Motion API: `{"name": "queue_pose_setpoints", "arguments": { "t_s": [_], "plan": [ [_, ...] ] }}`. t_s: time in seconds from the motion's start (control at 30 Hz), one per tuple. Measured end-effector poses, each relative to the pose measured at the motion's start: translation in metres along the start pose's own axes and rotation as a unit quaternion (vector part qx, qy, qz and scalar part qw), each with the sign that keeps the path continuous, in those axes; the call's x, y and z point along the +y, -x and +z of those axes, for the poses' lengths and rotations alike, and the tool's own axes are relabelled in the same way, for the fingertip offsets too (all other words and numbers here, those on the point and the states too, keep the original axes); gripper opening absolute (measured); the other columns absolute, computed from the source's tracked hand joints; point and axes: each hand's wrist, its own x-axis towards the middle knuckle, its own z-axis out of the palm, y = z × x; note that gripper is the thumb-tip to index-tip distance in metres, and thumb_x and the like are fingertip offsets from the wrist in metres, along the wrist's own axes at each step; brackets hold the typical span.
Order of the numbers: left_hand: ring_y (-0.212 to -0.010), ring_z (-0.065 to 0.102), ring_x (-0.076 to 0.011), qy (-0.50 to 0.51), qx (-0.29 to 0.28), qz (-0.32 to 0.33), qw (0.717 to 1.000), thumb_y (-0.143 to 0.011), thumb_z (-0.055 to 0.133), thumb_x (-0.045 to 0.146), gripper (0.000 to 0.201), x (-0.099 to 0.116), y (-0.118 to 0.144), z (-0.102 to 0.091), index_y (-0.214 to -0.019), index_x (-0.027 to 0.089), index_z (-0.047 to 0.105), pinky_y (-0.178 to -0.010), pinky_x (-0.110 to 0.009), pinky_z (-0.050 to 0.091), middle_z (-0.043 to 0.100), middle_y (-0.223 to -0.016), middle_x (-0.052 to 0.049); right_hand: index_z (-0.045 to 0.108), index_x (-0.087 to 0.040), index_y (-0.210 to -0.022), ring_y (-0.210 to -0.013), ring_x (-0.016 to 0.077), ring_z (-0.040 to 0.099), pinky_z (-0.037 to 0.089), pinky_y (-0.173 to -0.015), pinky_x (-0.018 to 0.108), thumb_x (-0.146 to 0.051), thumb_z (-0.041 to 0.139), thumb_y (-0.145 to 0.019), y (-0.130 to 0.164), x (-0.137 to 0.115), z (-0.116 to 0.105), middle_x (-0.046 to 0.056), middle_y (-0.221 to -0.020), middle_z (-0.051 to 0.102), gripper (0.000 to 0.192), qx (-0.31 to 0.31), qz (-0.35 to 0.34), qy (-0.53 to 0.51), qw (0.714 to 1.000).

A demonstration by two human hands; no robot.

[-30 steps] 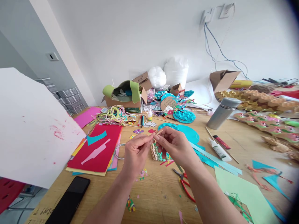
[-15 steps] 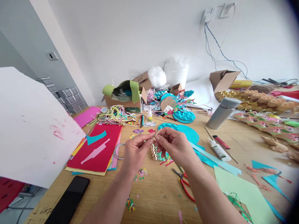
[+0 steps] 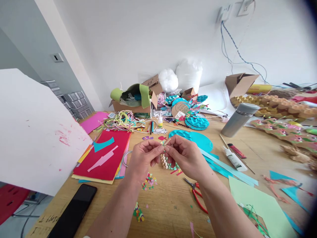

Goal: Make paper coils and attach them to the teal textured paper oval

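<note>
- Here the left hand is pinching a slim tan-and-green strip, its grip showing barely any gap.
- The right hand is gripping that strip too, thumb and forefinger pressing together.
- The strip is hovering above the tabletop, between both sets of fingertips.
- From there, a blue disc is lying at three o'clock, red-handled scissors are resting at five, paper scraps are scattering toward seven!

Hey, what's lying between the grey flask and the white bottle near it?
In the head view, a slim red-and-black item and part of a wooden stick lie between the grey flask and the white bottle.
</note>
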Motion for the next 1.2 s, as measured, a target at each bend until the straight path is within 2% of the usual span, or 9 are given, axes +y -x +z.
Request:
{"name": "queue_pose_setpoints", "arguments": {
  "t_s": [0.13,0.3,0.53,0.67,0.93,1.1,1.2],
  "plan": [
    [-0.038,0.046,-0.0035,0.048,-0.035,-0.055,0.997,-0.061,0.084,0.033,0.029,0.004,-0.001,-0.002,-0.066,0.014,0.063,-0.036,-0.016,0.024,0.063,-0.055,0.002,0.053,-0.019,-0.081,-0.047,0.0091,0.054,0.043,-0.044,0.020,-0.034,0.054,-0.091,0.002,-0.004,-0.003,-0.003,-0.058,0.057,0.019,-0.011,-0.002,0.002,1.000],
    [-0.037,0.046,-0.0032,0.051,-0.044,-0.067,0.995,-0.062,0.084,0.035,0.031,0.005,-0.001,-0.003,-0.064,0.014,0.061,-0.035,-0.015,0.020,0.062,-0.056,0.002,0.054,-0.018,-0.080,-0.047,0.0095,0.053,0.041,-0.043,0.021,-0.036,0.055,-0.091,0.003,-0.006,-0.005,-0.003,-0.057,0.056,0.021,-0.028,0.006,0.005,1.000],
    [-0.038,0.041,-0.0035,0.016,-0.001,-0.014,1.000,-0.060,0.083,0.036,0.033,0.002,0.003,0.002,-0.065,0.014,0.058,-0.034,-0.016,0.018,0.061,-0.055,0.001,0.056,-0.018,-0.084,-0.049,0.0098,0.055,0.043,-0.045,0.021,-0.035,0.055,-0.091,0.001,-0.004,-0.007,-0.002,-0.060,0.059,0.019,-0.037,0.020,0.000,0.999],
    [-0.040,0.040,-0.0040,-0.022,0.027,0.043,0.998,-0.065,0.081,0.036,0.031,0.000,0.005,0.006,-0.065,0.015,0.058,-0.037,-0.017,0.022,0.055,-0.051,0.004,0.055,-0.018,-0.081,-0.049,0.0097,0.055,0.043,-0.045,0.021,-0.034,0.054,-0.091,0.002,-0.005,-0.005,-0.002,-0.059,0.058,0.019,-0.027,0.014,0.010,0.999],
    [-0.045,0.044,-0.0062,-0.139,0.074,0.155,0.975,-0.074,0.074,0.035,0.027,0.000,0.011,0.008,-0.064,0.016,0.059,-0.044,-0.020,0.032,0.053,-0.053,0.003,0.054,-0.018,-0.080,-0.052,0.0108,0.059,0.048,-0.048,0.023,-0.035,0.057,-0.090,0.003,-0.004,0.003,0.000,-0.065,0.062,0.020,0.007,0.003,-0.007,1.000],
    [-0.048,0.047,-0.0070,-0.139,0.078,0.143,0.977,-0.074,0.074,0.034,0.022,-0.001,0.010,0.010,-0.086,0.016,0.068,-0.046,-0.020,0.035,0.058,-0.058,0.003,0.057,-0.017,-0.081,-0.053,0.0116,0.060,0.049,-0.048,0.023,-0.041,0.059,-0.088,-0.001,-0.003,-0.004,0.001,-0.064,0.062,0.025,-0.020,0.031,-0.026,0.999],
    [-0.048,0.046,-0.0066,-0.120,0.063,0.128,0.983,-0.074,0.074,0.034,0.021,-0.003,0.008,0.010,-0.083,0.016,0.069,-0.045,-0.020,0.034,0.057,-0.058,0.003,0.057,-0.017,-0.081,-0.052,0.0113,0.060,0.050,-0.048,0.023,-0.044,0.061,-0.086,-0.001,-0.004,-0.008,0.000,-0.062,0.062,0.027,-0.028,0.037,-0.035,0.998]
  ]
}}
